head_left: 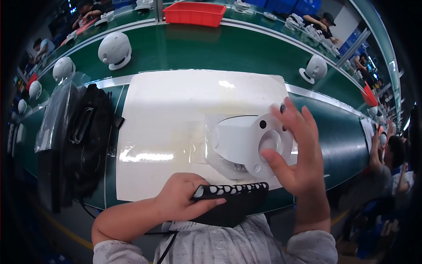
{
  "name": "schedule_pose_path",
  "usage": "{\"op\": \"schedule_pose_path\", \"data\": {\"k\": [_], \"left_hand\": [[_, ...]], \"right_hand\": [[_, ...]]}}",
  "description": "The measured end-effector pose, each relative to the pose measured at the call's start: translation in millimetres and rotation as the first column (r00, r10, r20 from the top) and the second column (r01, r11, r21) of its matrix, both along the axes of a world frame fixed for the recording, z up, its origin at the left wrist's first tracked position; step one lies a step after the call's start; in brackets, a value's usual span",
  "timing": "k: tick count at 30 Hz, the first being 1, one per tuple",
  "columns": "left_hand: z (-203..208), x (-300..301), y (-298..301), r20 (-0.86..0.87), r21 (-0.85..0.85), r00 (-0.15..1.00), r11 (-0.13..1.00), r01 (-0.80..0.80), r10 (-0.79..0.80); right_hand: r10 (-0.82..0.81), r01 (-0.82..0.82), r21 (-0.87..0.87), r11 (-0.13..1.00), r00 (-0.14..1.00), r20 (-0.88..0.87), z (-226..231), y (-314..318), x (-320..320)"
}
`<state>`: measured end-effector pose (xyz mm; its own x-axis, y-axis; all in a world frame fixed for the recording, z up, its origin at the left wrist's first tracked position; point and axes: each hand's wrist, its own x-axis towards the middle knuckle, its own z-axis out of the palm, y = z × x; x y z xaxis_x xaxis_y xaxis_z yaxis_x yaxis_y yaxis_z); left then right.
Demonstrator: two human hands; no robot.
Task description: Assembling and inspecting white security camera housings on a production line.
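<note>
My left hand (182, 196) is closed on the edge of a black sheet (233, 207), thumb on top. A row of whitish round spots runs along the sheet's upper edge. Lying on its side on the white board, a white rounded device (235, 136) turns its ring-shaped base (250, 160) toward my right hand. Black round pads (263, 124) show on that base; another is partly hidden by my fingers. Over the base's right side my right hand (299, 145) is open, thumb and fingers spread, fingertips blurred. Whether they touch the base I cannot tell.
Under the device lies a large white board (154, 110) on the green bench. A black bag (88, 136) and clear plastic wrapping (57, 119) sit at the left. Beyond, several white devices (115, 49) stand on a green belt, near a red bin (194, 14). Other people work around.
</note>
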<state>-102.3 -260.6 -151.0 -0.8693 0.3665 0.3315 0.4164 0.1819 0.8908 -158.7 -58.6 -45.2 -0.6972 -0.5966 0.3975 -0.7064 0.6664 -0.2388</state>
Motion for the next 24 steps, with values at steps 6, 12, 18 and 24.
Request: {"op": "schedule_pose_path", "data": {"k": [6,12,18,24], "left_hand": [[8,0,-4,0.014,-0.028,1.000,0.999,0.017,-0.016],[5,1,-24,0.070,0.036,0.997,0.999,0.021,-0.023],[8,1,-31,0.092,0.022,0.995,0.999,0.039,-0.041],[7,5,-35,0.259,0.143,0.963,0.989,0.035,-0.071]], "right_hand": [[0.043,-0.069,-0.304,0.950,0.995,-0.093,-25,7,10],[0.014,0.016,-0.170,0.985,0.985,0.172,-26,-18,19],[-0.024,0.038,-0.143,0.989,0.995,0.095,-30,-24,27],[0.006,0.012,0.062,0.998,0.963,-0.271,-40,-19,32]]}}
